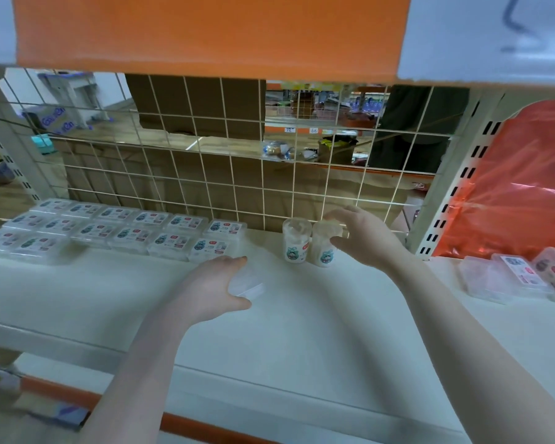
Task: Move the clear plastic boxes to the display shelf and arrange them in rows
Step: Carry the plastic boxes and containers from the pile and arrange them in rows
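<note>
Centrally, a clear plastic box (249, 288) is pinched between the thumb and spread fingers of the left hand (215, 283), low over the white display shelf (302, 331); its long axis appears to run left to right (blur hides its contents). The right hand (362, 235), fingers apart and loosely curved, is held just beside the right one of two upright round jars (310, 243); contact cannot be told. To the left, rows of boxes (119, 230) lie flat, labels up, packed edge to edge from the frame's left edge toward the centre. Bare shelf is left between those rows and the jars, and all along the front edge. At right, a loose pile of boxes (510, 275) sits beneath an orange plastic sheet (519, 187). Behind, a wire grid (237, 161) closes the shelf's back.
</note>
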Available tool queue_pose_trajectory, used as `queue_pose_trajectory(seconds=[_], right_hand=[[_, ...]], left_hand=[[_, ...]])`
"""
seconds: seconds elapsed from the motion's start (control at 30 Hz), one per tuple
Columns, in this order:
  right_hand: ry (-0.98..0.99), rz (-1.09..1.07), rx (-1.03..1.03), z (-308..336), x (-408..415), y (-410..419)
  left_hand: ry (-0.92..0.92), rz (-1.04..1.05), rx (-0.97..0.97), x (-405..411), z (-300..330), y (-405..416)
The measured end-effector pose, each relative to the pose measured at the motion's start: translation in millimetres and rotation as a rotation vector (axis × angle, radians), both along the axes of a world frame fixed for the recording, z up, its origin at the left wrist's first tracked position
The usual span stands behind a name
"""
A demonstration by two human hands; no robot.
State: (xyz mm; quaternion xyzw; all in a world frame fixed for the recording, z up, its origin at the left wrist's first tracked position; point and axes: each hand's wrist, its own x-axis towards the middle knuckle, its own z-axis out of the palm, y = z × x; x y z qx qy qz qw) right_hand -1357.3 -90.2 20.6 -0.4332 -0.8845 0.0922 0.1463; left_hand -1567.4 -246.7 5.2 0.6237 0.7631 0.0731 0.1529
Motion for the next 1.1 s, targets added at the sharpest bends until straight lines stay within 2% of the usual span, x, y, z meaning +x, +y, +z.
queue_pose_trajectory(seconds=[0.2, 0.4, 0.57, 0.83, 1.1], right_hand=[[0.166, -0.027, 0.043, -28.3, 6.6, -43.5], [-0.011, 0.004, 0.029, -53.7, -19.5, -80.0], [-0.013, 0.036, 0.096, -60.1, -55.0, -113.5], [-0.025, -0.021, 0.111, -67.2, -150.1, -179.7], [-0.007, -0.107, 0.063, -66.2, -247.0, -240.3]], left_hand=[[-0.004, 0.11, 0.013, 0.3, -1.2, -22.8], [0.03, 0.159, 0.009, -14.0, 1.9, -50.5], [0.028, 0.161, 0.034, -42.8, 5.2, -74.5], [0.0, 0.126, 0.081, -135.3, 3.5, -139.7], [0.019, 0.082, 0.025, -250.6, 1.1, -199.4]])
